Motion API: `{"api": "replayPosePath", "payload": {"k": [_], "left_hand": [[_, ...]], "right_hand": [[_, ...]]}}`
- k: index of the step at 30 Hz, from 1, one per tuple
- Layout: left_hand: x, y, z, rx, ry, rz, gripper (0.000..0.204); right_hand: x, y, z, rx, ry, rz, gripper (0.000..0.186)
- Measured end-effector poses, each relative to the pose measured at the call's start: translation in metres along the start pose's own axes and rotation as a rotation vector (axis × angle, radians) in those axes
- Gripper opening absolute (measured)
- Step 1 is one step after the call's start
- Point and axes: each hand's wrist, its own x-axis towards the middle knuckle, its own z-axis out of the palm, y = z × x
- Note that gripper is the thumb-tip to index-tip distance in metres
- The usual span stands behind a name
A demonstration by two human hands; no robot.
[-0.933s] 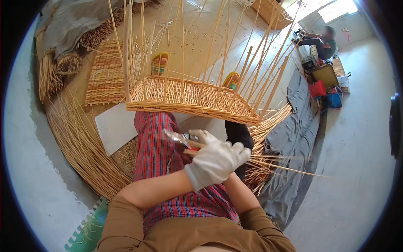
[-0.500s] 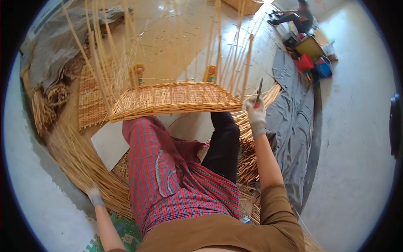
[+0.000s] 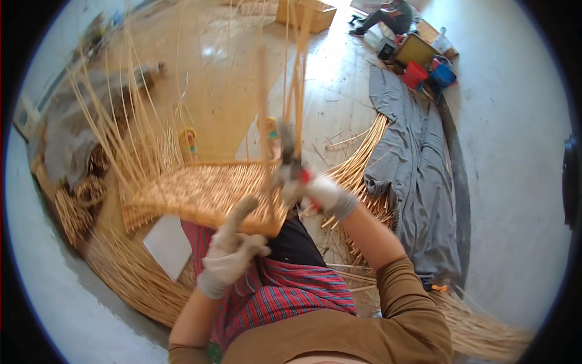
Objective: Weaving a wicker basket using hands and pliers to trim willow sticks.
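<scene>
Wooden floor fills the room, pale and glossy toward the top of the frame, strewn with loose canes around the seated person. Nearest, at the lower middle, the left hand [image 3: 233,258] in a light work glove rests half curled under the near edge of a half-woven basket [image 3: 206,194]; whether it truly grips the rim I cannot tell. Just beyond, at mid-frame, the right hand [image 3: 318,193], also gloved, is closed around the handles of a pair of clippers [image 3: 288,151] raised among the upright stakes [image 3: 279,91] that rise from the woven base.

The basket sits on the lap, over red-striped cloth, slightly left of centre. It looks light for its bulk — the woven base is probably stiff enough to lift by its rim, while the tall stakes seem springy and thin, likely to bend or snap if used as a handle. Holding low on a stake, close to the weave, would steady it best.

Bundles of cane [image 3: 121,279] curve along the lower left, a grey sheet [image 3: 412,164] lies at the right, and farther off, at the upper right, another person [image 3: 391,15] sits beside coloured buckets [image 3: 429,74].
</scene>
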Motion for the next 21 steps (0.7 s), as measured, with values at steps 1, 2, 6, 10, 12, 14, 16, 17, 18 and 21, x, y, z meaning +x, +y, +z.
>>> {"api": "replayPosePath", "payload": {"k": [1,2,6,10,12,14,16,17,18,21], "left_hand": [[0.010,0.005,0.014,0.015,0.070,0.057,0.032],[0.017,0.007,0.016,0.045,0.027,-0.144,0.031],[0.015,-0.026,0.017,-0.039,-0.055,-0.296,0.026],[-0.025,-0.054,-0.004,0.001,-0.108,-0.289,0.026],[-0.045,-0.060,-0.015,0.026,-0.110,-0.296,0.026],[-0.057,-0.065,-0.029,0.057,-0.130,-0.216,0.027],[-0.066,-0.072,-0.044,0.070,-0.133,-0.238,0.029],[-0.070,-0.078,-0.050,0.057,-0.101,-0.261,0.031],[-0.073,-0.084,-0.055,0.068,-0.129,-0.263,0.031],[-0.076,-0.100,-0.069,0.060,0.218,-0.087,0.033]], "right_hand": [[-0.010,0.004,0.021,-0.073,-0.059,-0.053,0.038],[-0.024,0.003,0.031,-0.196,-0.092,-0.064,0.035],[-0.058,0.015,0.039,0.032,0.049,-0.159,0.031],[-0.058,0.049,0.002,0.172,0.562,-0.161,0.029],[-0.058,0.068,-0.023,0.240,0.606,-0.246,0.021],[-0.058,0.084,-0.039,0.277,0.778,-0.321,0.019],[-0.063,0.095,-0.046,0.016,0.801,-0.424,0.018],[-0.069,0.098,-0.045,-0.081,0.807,-0.342,0.019],[-0.074,0.100,-0.041,-0.175,0.760,-0.289,0.019],[-0.090,0.102,-0.017,0.033,0.718,-0.327,0.018]]}}
